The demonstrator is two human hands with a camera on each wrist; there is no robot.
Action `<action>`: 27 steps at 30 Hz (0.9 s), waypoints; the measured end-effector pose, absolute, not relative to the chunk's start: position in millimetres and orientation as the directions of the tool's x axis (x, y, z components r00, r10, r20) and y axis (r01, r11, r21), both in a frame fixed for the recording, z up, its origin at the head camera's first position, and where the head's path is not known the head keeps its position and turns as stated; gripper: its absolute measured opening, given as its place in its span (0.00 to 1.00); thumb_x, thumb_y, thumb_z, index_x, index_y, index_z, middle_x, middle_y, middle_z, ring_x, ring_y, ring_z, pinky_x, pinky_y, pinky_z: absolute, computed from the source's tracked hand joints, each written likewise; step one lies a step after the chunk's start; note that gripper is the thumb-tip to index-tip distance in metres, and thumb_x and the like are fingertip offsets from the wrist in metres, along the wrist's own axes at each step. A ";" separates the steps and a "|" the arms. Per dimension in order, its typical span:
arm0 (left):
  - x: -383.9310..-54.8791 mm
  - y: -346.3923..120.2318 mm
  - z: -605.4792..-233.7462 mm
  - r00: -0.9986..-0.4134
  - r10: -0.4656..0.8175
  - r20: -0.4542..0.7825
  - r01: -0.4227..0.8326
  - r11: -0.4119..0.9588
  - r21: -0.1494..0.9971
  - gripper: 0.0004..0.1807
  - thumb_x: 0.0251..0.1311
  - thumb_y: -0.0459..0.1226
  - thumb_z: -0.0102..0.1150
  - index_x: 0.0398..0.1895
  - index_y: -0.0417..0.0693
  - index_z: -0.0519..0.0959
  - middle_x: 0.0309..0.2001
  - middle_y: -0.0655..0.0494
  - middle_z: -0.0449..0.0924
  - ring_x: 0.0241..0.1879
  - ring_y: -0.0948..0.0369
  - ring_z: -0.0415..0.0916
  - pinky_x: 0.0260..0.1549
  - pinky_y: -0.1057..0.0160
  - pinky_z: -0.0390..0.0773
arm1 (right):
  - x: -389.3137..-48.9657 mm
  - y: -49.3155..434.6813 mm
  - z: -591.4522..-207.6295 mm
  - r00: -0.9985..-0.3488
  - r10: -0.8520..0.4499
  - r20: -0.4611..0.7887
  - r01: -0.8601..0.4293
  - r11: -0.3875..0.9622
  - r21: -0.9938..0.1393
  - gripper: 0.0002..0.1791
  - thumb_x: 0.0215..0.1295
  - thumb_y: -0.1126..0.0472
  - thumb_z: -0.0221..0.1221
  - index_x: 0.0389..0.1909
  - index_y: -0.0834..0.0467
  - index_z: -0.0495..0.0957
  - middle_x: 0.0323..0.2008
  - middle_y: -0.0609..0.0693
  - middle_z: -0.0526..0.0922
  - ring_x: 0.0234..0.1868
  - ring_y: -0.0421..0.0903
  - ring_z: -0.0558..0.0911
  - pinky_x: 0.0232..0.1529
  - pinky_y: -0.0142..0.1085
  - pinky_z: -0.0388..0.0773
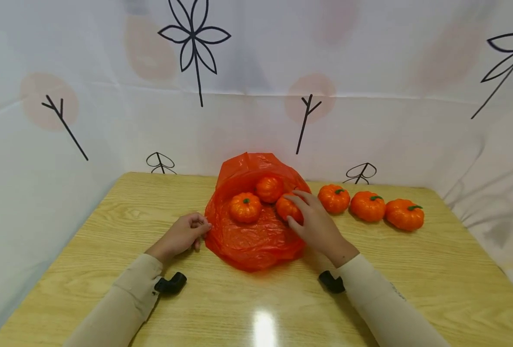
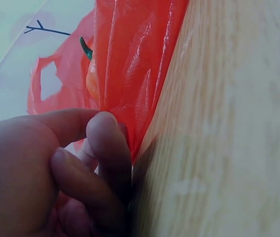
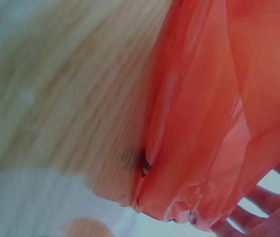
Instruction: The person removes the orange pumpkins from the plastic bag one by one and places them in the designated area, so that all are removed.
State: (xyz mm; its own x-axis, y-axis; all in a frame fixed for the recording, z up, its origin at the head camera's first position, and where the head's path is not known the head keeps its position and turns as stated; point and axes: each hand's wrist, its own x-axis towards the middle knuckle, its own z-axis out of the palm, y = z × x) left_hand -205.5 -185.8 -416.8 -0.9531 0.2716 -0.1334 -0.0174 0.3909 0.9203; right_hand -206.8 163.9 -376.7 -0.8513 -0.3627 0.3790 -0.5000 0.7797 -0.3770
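A red plastic bag (image 1: 252, 246) lies on the table with its mouth spread wide. Inside it sit two small orange pumpkins, one at the left (image 1: 245, 208) and one at the back (image 1: 269, 189). The left hand (image 1: 186, 235) pinches the bag's left edge between thumb and fingers, as the left wrist view also shows. At the bag's right side, the right hand (image 1: 317, 224) holds a third pumpkin (image 1: 287, 208), thumb on the near side and fingers over the far side. In the right wrist view the bag hides that pumpkin; some spread fingers (image 3: 263, 200) show behind the plastic.
To the right of the bag, three orange pumpkins with green stems stand in a row: the nearest (image 1: 334, 198), the middle one (image 1: 367, 206) and the outermost (image 1: 404, 214). Behind the wooden table (image 1: 221, 313) hangs a patterned white cloth (image 1: 247, 120).
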 end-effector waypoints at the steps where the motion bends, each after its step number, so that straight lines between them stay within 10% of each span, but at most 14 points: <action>1: -205.6 -185.7 -417.0 -0.954 0.270 -0.133 -0.017 0.393 0.920 0.13 0.73 0.42 0.56 0.43 0.39 0.74 0.31 0.51 0.75 0.18 0.61 0.71 0.20 0.64 0.77 | -207.3 164.8 -376.8 -0.856 -0.363 0.368 -0.494 0.784 -0.376 0.29 0.64 0.61 0.66 0.66 0.57 0.72 0.68 0.62 0.68 0.70 0.62 0.67 0.67 0.58 0.69; 27: -208.8 -185.7 -421.5 -0.955 0.264 -0.138 -0.021 0.402 0.915 0.12 0.72 0.43 0.56 0.42 0.41 0.75 0.31 0.51 0.76 0.17 0.61 0.71 0.20 0.64 0.77 | -209.0 170.4 -379.8 -0.890 -0.384 0.247 -0.454 0.802 -0.389 0.33 0.64 0.60 0.67 0.68 0.58 0.67 0.67 0.63 0.71 0.69 0.63 0.69 0.65 0.60 0.70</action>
